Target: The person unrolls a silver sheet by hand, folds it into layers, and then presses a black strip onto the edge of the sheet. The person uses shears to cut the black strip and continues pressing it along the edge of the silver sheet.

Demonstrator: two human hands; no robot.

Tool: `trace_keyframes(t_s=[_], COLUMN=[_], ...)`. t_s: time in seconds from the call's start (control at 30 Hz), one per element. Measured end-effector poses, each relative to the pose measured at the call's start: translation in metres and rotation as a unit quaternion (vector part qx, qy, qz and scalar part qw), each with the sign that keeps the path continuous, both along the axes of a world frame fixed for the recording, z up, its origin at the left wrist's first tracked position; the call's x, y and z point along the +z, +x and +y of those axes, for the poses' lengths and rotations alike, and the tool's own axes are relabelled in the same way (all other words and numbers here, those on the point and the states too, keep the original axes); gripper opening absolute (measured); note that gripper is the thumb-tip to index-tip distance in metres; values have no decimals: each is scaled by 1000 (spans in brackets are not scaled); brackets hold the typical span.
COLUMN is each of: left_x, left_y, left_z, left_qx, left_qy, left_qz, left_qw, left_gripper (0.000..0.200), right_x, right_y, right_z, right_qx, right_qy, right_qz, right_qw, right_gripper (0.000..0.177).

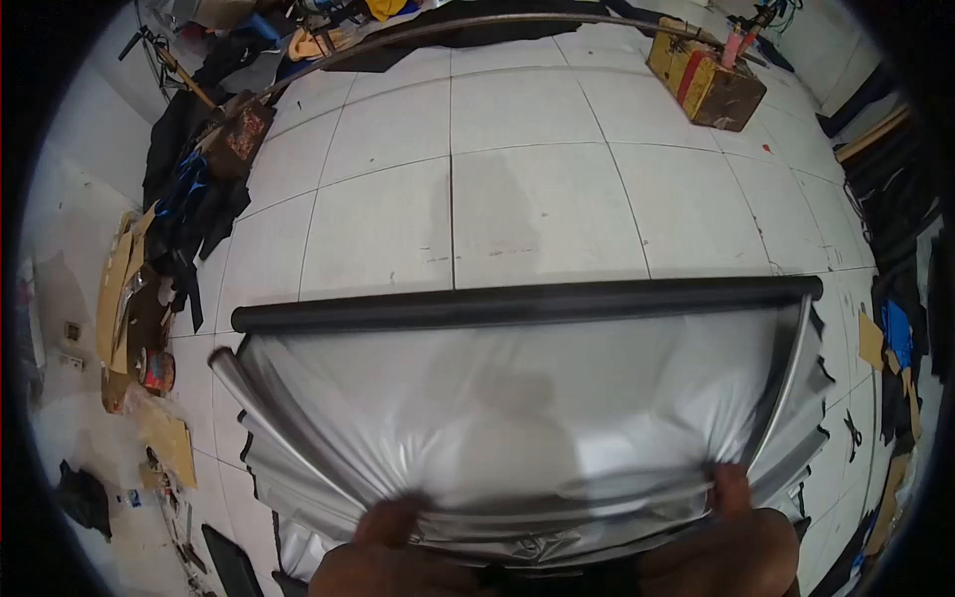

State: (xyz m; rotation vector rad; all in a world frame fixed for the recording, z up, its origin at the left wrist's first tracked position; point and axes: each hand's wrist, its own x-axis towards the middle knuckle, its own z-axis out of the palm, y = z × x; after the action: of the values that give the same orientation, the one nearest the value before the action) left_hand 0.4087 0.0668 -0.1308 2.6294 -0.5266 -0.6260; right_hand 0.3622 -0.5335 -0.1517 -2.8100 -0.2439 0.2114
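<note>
A wide silver sheet (517, 398) with black edging lies over the tiled floor in front of me. Along its far edge runs a long black roll (537, 303). My left hand (390, 519) grips the near part of the sheet at left, and creases fan out from it. At right, my right hand (731, 490) pinches the sheet in the same way, with folds gathered at the fingers. Between the hands the near part lies in loose horizontal folds. Both side edges of the sheet are folded or curled inward.
A yellow and brown box (706, 80) stands at the far right, and a rusty block (239, 134) at the far left, with a long bar (477, 18) between them. Scissors (853, 436) lie at right. Cardboard (124, 289) and dark cloth line the left wall.
</note>
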Motion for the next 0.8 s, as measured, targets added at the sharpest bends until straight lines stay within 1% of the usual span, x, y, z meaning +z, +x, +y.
trace_keyframes(t_s=[0.03, 0.07, 0.1, 0.13, 0.17, 0.2, 0.23, 0.27, 0.3, 0.33, 0.37, 0.4, 0.43, 0.47, 0.5, 0.53, 0.57, 0.6, 0.63, 0.67, 0.7, 0.73, 0.77, 0.8], left_x=[-2, -3, -3, -4, -6, -3, -4, -11, -11, 3, 17, -9, -10, -12, -9, -12, -37, -41, -33, -19, -10, -3, 3, 7], left_y=[5, 12, 22, 35, 49, 68, 105, 157, 192, 235, 263, 283, 297, 306, 303, 295, 292, 293, 287, 284, 281, 284, 281, 267], left_z=[1, 1, 1, 1, -1, -9, -15, -21, -27, -39, -51, -47, -50, -56, -57, -51, -36, -26, -26, -30, -34, -34, -30, -31], left_qx=[-26, -52, -79, -108, -138, -171, -74, -12, 15, -22, -54, -56, -24, 4, 2, 2, -17, -7, 12, 24, 36, 36, 41, 60], left_qy=[-10, -20, -30, -41, -54, -67, -83, -6, -56, -7, 75, 114, 126, 137, 74, 7, -70, -39, -76, -67, -49, -41, -32, -45], left_qz=[68, 133, 197, 260, 323, 385, 315, 287, 10, -120, -256, -268, -121, 32, -8, -48, -188, -195, -230, -222, -284, -281, -279, -307], left_qw=[997, 990, 977, 959, 935, 905, 943, 958, 998, 992, 962, 955, 984, 990, 997, 999, 980, 980, 970, 972, 957, 958, 959, 949], left_gripper=[12, 14, 15, 17, 19, 20, 33, 43, 55, 61, 61, 63, 59, 54, 46, 39, 19, 14, 13, 12, 12, 15, 17, 19], right_x=[-3, -19, -14, -9, 6, 22, 29, 36, 21, -4, -33, -79, -65, -45, -24, 16, 17, 9, 2, 2, 3, 3, 3, 35], right_y=[-24, -46, -32, -12, 14, 39, 55, 71, 89, 111, 137, 171, 215, 248, 282, 299, 312, 320, 322, 328, 335, 331, 324, 310], right_z=[7, 4, 7, 5, 5, 3, -4, -11, -28, -50, -72, -94, -78, -61, -43, -10, 0, 1, -2, -11, -15, -27, -38, -27], right_qx=[-7, -3, 17, 36, 51, 61, 82, 105, 143, 181, 217, 275, 225, 168, 105, 61, 37, 43, 52, 57, 65, 55, 2, -16], right_qy=[29, 160, 187, 208, 223, 232, 209, 182, 127, 70, 14, -69, -122, -124, -115, -159, -198, -254, -304, -252, -197, -177, -56, -67], right_qz=[24, -28, 121, 267, 408, 540, 596, 648, 634, 618, 601, 472, 356, 261, 165, 124, 88, 78, 71, 103, 130, 61, 12, 21], right_qw=[999, 987, 975, 940, 884, 807, 771, 732, 749, 762, 769, 835, 899, 943, 974, 978, 976, 963, 949, 960, 969, 981, 998, 997], right_gripper=[26, 30, 30, 29, 29, 29, 29, 30, 30, 30, 31, 30, 34, 46, 63, 76, 81, 73, 66, 54, 43, 28, 24, 24])
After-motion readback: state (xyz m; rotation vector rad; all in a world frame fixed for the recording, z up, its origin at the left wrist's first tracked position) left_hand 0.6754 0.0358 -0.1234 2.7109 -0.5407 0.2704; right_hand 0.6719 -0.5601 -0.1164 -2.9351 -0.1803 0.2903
